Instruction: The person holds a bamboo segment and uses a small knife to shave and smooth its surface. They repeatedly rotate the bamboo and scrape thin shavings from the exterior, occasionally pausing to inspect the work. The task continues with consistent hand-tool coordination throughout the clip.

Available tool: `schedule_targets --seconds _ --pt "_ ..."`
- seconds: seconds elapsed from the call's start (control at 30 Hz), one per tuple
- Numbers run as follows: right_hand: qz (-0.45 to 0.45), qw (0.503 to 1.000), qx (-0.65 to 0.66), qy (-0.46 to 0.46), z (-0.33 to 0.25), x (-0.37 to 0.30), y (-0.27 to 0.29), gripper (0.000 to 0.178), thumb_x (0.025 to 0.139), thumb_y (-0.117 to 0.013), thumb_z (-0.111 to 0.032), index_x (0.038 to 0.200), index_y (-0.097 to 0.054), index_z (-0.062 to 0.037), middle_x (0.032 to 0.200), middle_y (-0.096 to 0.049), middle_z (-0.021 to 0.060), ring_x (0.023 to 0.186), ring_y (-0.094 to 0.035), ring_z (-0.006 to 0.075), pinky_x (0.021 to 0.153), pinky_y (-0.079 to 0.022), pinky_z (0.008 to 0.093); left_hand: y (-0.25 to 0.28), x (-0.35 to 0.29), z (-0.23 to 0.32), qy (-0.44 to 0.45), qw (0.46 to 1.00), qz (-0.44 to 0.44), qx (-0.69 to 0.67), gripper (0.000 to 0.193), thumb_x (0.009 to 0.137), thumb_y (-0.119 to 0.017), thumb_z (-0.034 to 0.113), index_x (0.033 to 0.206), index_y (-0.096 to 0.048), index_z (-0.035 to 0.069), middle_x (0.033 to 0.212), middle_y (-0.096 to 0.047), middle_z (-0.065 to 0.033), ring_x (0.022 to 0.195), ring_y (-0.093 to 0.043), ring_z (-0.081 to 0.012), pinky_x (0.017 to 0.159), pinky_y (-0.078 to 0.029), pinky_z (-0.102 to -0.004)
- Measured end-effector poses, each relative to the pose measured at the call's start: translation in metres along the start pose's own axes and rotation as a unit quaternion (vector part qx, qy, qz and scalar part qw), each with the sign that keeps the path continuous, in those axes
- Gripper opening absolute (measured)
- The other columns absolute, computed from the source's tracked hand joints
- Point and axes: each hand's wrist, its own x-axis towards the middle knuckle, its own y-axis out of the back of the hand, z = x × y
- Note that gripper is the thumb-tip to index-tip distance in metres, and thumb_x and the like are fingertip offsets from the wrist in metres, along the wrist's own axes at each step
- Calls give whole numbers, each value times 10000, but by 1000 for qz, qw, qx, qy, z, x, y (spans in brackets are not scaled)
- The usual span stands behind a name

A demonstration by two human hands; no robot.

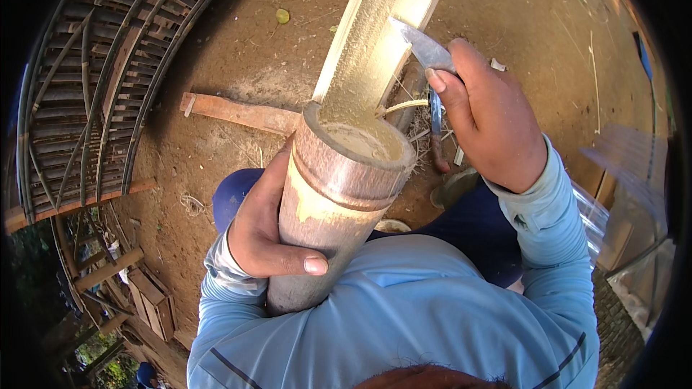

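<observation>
A thick bamboo piece (334,205) leans against my body, its long split half reaching away from me. My left hand (267,227) wraps round the lower, whole part of it, thumb lying across the near side. In my right hand (494,112) is a knife (425,47), gripped in the fist, with its pale blade laid across the right edge of the split part. Fine bamboo shavings (367,75) coat the hollow and gather by the node. The knife's handle is mostly hidden by my fingers.
A wooden plank (241,112) lies on the dirt ground (216,50) beyond the bamboo. Another blade-like tool (436,130) rests below my right hand. A slatted bamboo structure (108,65) stands at the left; clear plastic sheeting (627,173) hangs at the right.
</observation>
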Motion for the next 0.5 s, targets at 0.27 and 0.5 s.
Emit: schedule_targets --seconds 0.27,0.5 --pt "-70 996 49 -19 -1 -13 -4 181 993 -562 -173 947 -472 -23 687 -577 230 668 -591 459 563 -431 499 -2 0 1 -1 1000 8 -2 1270 570 -913 224 1549 -160 -75 1551 -361 -188 1452 -321 -286 1197 -182 -412" --pt "-156 985 74 -17 0 -18 -3 179 994 -557 -197 961 -491 -33 696 -595 213 669 -593 452 585 -441 508 -6 1 3 -4 1000 8 -5 1285 569 -919 237 1551 -150 -73 1553 -357 -185 1452 -318 -285 1199 -179 -412"
